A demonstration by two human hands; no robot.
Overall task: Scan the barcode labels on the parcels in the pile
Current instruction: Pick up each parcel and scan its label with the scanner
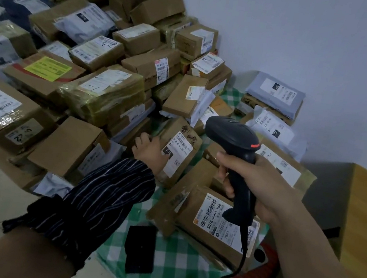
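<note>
Gripping the black scanner (232, 132) by its handle in the right hand (258, 188), held upright; clasping with the left hand (149, 150) a labelled parcel (182, 147) at the near edge of the pile (103, 93) on the checked worktop (170, 268).

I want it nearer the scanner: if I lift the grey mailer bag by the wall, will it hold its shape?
Probably not: the grey mailer bag is soft film, its edges drooping over the carton beneath, so it would likely sag. It lies fairly flat, so probably light. The smooth film may slip.
</note>
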